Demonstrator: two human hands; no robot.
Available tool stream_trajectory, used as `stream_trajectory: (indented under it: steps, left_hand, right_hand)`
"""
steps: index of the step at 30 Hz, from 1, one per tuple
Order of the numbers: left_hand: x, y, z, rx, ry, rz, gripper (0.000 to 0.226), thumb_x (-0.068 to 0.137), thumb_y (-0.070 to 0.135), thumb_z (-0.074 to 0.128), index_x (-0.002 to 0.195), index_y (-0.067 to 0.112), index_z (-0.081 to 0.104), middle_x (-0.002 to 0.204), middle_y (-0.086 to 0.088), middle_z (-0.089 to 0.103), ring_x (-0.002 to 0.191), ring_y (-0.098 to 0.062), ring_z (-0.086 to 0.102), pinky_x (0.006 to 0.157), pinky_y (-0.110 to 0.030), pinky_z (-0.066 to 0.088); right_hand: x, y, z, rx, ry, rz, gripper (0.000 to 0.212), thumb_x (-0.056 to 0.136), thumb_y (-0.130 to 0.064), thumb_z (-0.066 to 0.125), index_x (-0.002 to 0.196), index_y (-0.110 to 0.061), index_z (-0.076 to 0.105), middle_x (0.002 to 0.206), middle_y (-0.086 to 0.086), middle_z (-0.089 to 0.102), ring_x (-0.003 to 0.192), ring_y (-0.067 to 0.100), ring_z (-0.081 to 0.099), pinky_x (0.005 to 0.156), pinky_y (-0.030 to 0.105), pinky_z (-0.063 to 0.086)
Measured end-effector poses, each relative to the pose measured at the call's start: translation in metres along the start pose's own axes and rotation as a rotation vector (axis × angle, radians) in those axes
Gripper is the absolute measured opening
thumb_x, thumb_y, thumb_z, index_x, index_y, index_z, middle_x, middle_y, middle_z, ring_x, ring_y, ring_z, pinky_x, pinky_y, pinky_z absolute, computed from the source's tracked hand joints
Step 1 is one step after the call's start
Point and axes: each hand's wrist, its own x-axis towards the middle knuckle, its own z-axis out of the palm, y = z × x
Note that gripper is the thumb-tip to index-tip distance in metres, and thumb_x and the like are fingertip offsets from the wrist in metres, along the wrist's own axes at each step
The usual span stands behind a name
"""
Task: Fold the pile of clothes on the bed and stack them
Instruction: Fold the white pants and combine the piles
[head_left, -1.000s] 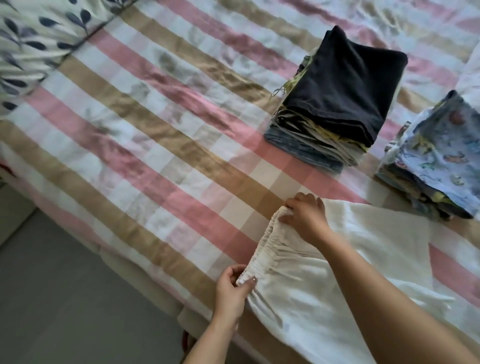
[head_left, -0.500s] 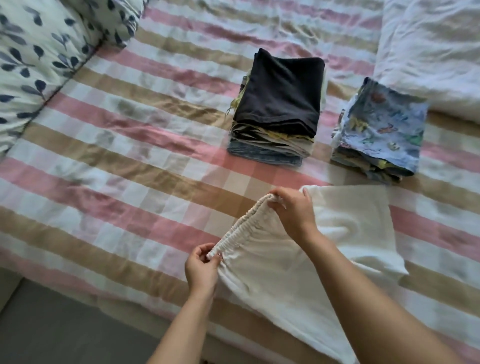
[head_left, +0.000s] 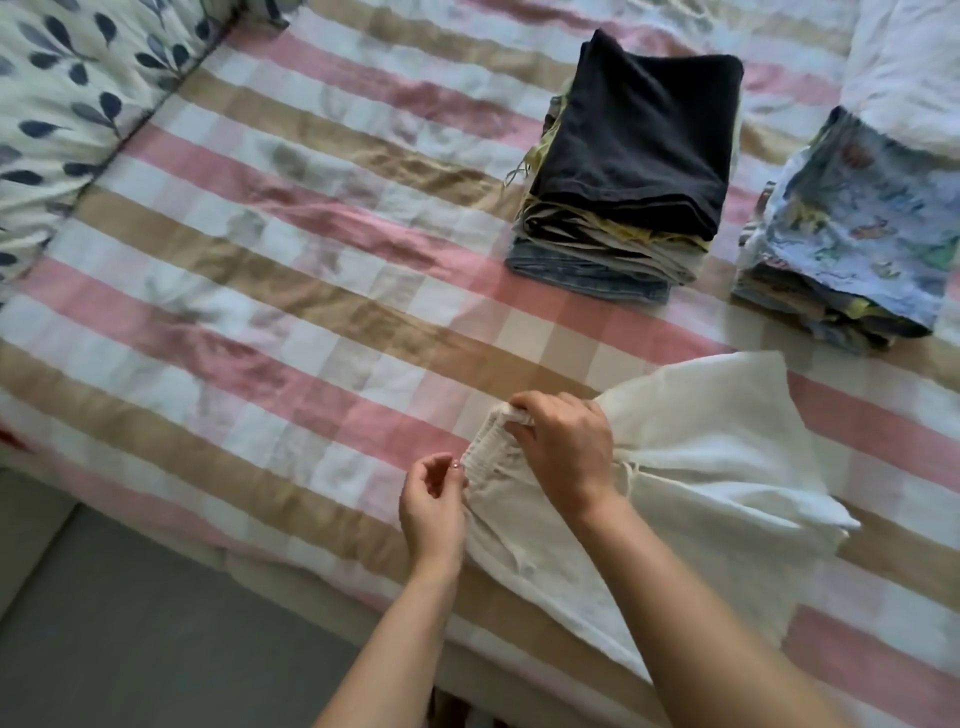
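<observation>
Cloth looks light and floppy; right hand (head_left: 563, 447) pinches the white garment (head_left: 717, 467) at its waistband; left hand (head_left: 434, 506) half-open beside it, best grip there.

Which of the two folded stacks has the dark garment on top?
The left stack, nearer the pillow; the right stack is topped by light blue patterned fabric.

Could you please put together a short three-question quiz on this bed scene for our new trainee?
1. True or false: the right hand pinches the waistband of the white garment.
2. How many folded stacks sit on the striped bedsheet?
3. Which tops the nearer stack: A) black cloth, B) red towel, C) white sock?

Key: 1 true; 2 two, the second being the printed blue stack; 3 A.
</observation>
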Motion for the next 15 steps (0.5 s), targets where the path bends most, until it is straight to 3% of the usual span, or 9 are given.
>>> stream_trajectory:
  steps: [5,9,13,15]
  left_hand:
    - [0.019,0.033,0.017,-0.226,-0.318,-0.262,0.02,0.091,0.025,0.057,0.094,0.006,0.06,0.074,-0.01,0.068,0.064,-0.021,0.066,0.058,-0.029,0.054]
    - [0.032,0.044,0.026,-0.063,-0.412,-0.248,0.018,0.087,0.006,0.059,0.103,0.011,0.052,0.079,-0.01,0.064,0.061,-0.018,0.064,0.051,-0.025,0.054]
    - [0.039,0.053,0.026,-0.023,-0.481,-0.204,0.028,0.084,-0.012,0.051,0.095,0.013,0.053,0.086,-0.012,0.058,0.069,-0.02,0.061,0.051,-0.022,0.055]
    - [0.045,0.057,0.024,0.007,-0.464,-0.166,0.03,0.083,-0.014,0.05,0.088,0.016,0.051,0.086,-0.011,0.055,0.069,-0.019,0.059,0.048,-0.02,0.054]
  right_hand:
    - [-0.02,-0.009,0.017,0.102,-0.057,-0.006,0.027,0.057,-0.006,0.082,0.081,-0.009,0.07,0.071,0.005,0.071,0.061,0.026,0.067,0.059,0.034,0.054]
    - [-0.017,0.001,0.018,0.23,-0.111,0.073,0.032,0.068,-0.008,0.076,0.098,-0.001,0.065,0.09,0.014,0.068,0.078,0.032,0.066,0.072,0.04,0.05]
    - [-0.004,0.034,0.004,0.062,-0.409,0.059,0.043,0.074,-0.038,0.072,0.11,-0.019,0.06,0.109,-0.001,0.063,0.103,0.021,0.058,0.102,0.042,0.025]
    - [0.004,0.053,-0.01,-0.087,-0.537,0.039,0.04,0.075,-0.043,0.069,0.11,-0.027,0.06,0.111,-0.004,0.063,0.11,0.02,0.053,0.109,0.045,0.015]
